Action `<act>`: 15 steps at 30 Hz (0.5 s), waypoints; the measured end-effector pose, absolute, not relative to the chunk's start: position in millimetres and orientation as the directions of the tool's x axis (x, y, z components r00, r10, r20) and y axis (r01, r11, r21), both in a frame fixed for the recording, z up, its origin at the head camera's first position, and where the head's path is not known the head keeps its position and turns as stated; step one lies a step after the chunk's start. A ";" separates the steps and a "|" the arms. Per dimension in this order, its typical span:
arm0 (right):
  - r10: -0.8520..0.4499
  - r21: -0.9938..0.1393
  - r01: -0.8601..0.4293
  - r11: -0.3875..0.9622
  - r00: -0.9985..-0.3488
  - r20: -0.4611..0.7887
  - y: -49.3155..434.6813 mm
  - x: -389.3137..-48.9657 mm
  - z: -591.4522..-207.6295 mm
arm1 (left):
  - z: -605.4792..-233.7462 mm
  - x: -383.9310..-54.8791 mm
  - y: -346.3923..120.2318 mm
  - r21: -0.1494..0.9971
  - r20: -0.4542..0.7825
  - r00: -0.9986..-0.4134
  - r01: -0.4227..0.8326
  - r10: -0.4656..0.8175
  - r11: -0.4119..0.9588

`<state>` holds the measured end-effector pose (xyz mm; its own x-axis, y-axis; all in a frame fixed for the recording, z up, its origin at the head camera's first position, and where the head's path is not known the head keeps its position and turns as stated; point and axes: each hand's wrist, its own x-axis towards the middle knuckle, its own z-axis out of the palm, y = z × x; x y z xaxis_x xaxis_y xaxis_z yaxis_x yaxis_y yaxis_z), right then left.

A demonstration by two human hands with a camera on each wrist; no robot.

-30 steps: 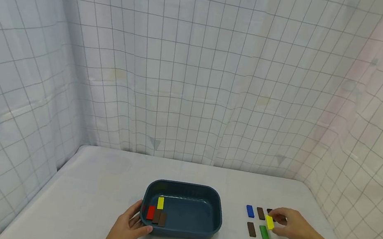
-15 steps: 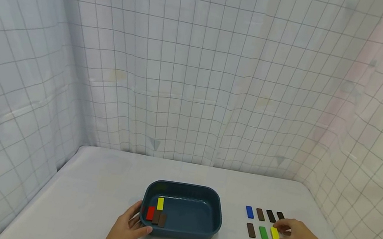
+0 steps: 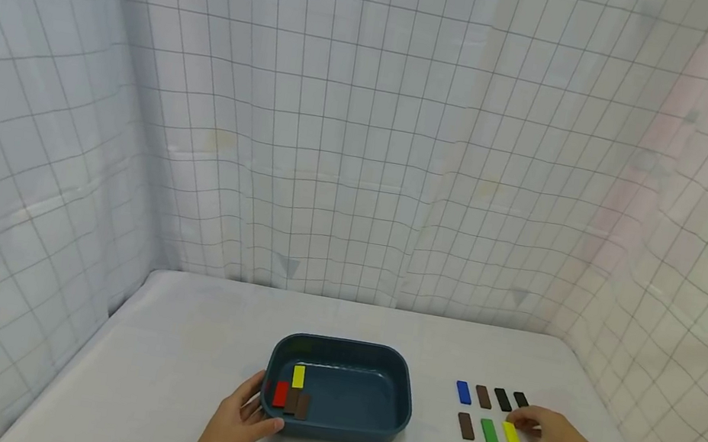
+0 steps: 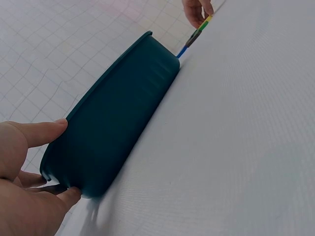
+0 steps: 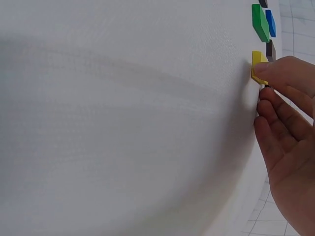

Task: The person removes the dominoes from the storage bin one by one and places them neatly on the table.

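Note:
A dark teal plastic tray (image 3: 355, 433) stands on the white-covered table. My left hand (image 3: 233, 426) grips its left end; in the left wrist view, the thumb is at the rim and fingertips reach its outer wall. Off to the right, my right hand (image 3: 552, 439) pinches a yellow tile (image 3: 511, 435) low at the table. The right wrist view shows my thumb (image 5: 278, 71) on that tile, other fingertips beside it. A green tile (image 3: 489, 433) and a brown tile (image 3: 466, 426) lie left of it in the same row.
Behind them lie a blue tile (image 3: 463, 392), another brown tile (image 3: 483, 397) and two blackish ones, the rightmost dark tile (image 3: 520, 399) near my right fingers. Inside the tray are a red tile (image 3: 281, 394), another yellow tile (image 3: 298, 376) and two brown ones. Gridded curtains (image 3: 367, 138) surround the table.
My right hand has brought the yellow tile rightward and down, from above the green tile to beside it. The rightmost dark tile has come into view. The left hand stays on the tray.

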<state>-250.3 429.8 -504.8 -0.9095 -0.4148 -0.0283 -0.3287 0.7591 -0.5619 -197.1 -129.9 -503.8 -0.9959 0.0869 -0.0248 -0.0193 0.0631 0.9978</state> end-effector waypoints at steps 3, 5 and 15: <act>-0.431 -0.557 -0.352 0.752 -0.902 -0.012 429.6 -251.0 -503.9 | -503.6 -196.6 -129.8 0.999 -0.018 -0.996 -0.013 0.087 0.053; -0.447 -0.552 -0.374 0.745 -0.895 0.003 429.5 -251.7 -501.8 | -503.5 -196.4 -129.6 0.999 -0.012 -0.996 -0.008 0.089 0.049; -0.416 -0.545 -0.353 0.761 -0.909 0.009 418.2 -256.2 -484.0 | -503.4 -196.6 -128.0 0.998 -0.021 -0.996 -0.016 0.081 0.068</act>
<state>-256.2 418.2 -484.0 -0.9095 -0.4156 0.0094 -0.3532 0.7607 -0.5446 -196.6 -128.0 -503.4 -0.9965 0.0810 -0.0211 -0.0155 0.0683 0.9975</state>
